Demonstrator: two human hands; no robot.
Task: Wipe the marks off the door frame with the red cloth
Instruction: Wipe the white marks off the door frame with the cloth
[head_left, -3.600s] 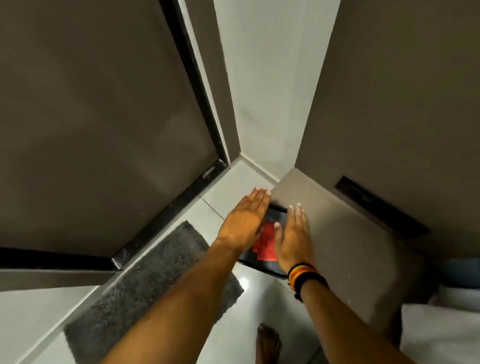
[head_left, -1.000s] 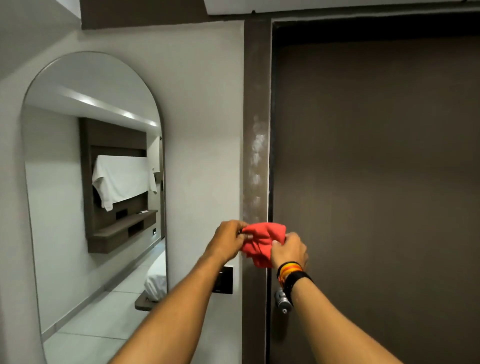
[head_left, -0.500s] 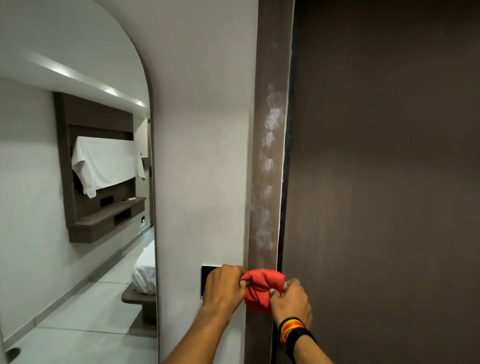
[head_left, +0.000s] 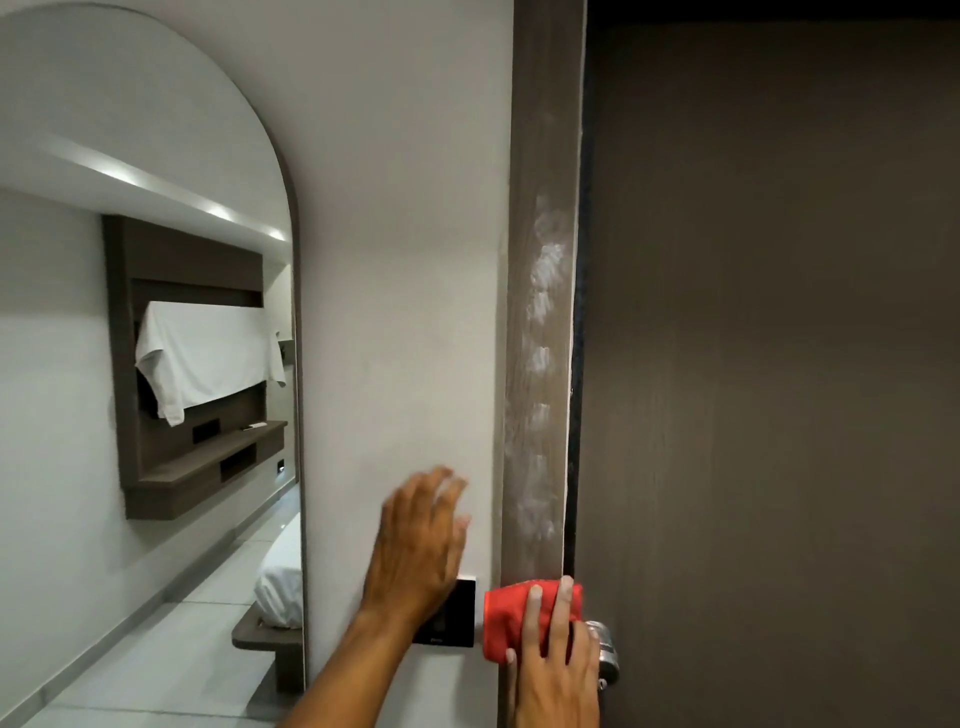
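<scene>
door (head_left: 769, 364): i see a dark brown panel filling the right half of my view, shut against the frame along a thin black seam.
wall (head_left: 405, 260): pale and bare between mirror and frame; this is the open room my left hand has.
mirror (head_left: 145, 364): arched, left of the wall, its dark edge running down to the floor; it reflects a wall unit draped with a white sheet.
door frame (head_left: 543, 130): grey-brown upright strip between wall and door.
marks (head_left: 543, 322): chalky white smudges in a column down the frame, the lowest just above the cloth.
left hand (head_left: 421, 545): fingers spread and loose, blurred, holding nothing, in front of the wall just left of the frame.
right hand (head_left: 558, 670): flat, fingers straight, pressing the cloth onto the frame rather than clenching it.
red cloth (head_left: 506, 623): bunched, on the frame at its lower end, reaching from wall edge to door seam.
wall plate (head_left: 460, 613): small black square, partly behind my left wrist.
door knob (head_left: 605, 649): silver, just right of the cloth, partly hidden.
</scene>
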